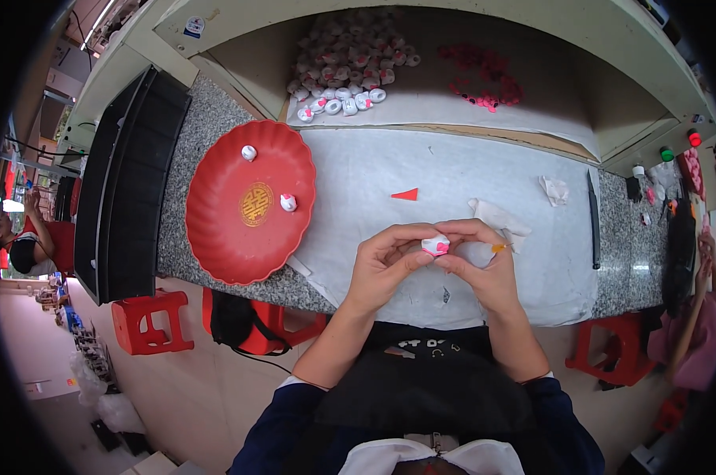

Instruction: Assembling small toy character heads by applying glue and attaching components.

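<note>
Head view. Small white piece with pink patches (435, 245) is held up over the worktop (627, 273), about mid-width, toward the near edge. Left hand (380, 265) and right hand (487, 265) both pinch it between thumbs and fingertips, one from each side; other fingers curled. Two-sided grip probably keeps it steady and leaves the pink side readable to the wearer. Yellow bit (498, 248) at right hand: can't tell if held or worn.

White sheet (350, 182) covers most of the worktop, likely to keep pieces clean. Red tray (231, 229) sits by the left end, within left-hand reach, two similar white pieces (288, 203) inside, well apart.

Around: red triangle (405, 195) beyond the hands; crumpled cloth (507, 223) just behind right hand, the closest clutter; crumpled paper (554, 191) farther right; black pen-like tool (594, 226) along the sheet's right edge, out of the way. Beyond the far edge, shelf holds piled white pieces (338, 71) and pink bits (489, 75). Black bin (168, 158) blocks the left end.
</note>
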The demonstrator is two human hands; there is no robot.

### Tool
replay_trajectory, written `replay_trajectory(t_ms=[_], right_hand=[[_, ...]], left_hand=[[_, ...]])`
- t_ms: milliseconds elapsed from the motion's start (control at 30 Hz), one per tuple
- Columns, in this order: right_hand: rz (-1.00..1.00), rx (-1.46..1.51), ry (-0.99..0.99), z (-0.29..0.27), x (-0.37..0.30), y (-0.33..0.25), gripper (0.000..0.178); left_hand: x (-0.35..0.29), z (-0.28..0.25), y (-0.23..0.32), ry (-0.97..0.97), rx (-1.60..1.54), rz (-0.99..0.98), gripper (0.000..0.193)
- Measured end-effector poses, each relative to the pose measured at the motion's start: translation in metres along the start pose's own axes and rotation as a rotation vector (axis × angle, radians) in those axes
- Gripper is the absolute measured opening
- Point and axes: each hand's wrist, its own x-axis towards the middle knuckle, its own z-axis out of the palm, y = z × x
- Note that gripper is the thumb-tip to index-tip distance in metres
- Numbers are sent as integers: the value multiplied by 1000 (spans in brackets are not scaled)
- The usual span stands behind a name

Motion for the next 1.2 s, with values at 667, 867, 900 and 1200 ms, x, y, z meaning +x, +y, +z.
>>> replay_trajectory(t_ms=[667,867,900,1200], right_hand=[[72,60,64,3,-3,-3,22],[93,190,19,-3,-8,4,20],[91,196,0,-3,-10,4,20],[177,198,18,3,1,-7,39]], left_hand=[[-4,2,2,11,216,29,24],[3,2,1,-70,19,64,25],[1,-1,-1,-107,11,56,25],[-5,-18,31,170,659,276,25]])
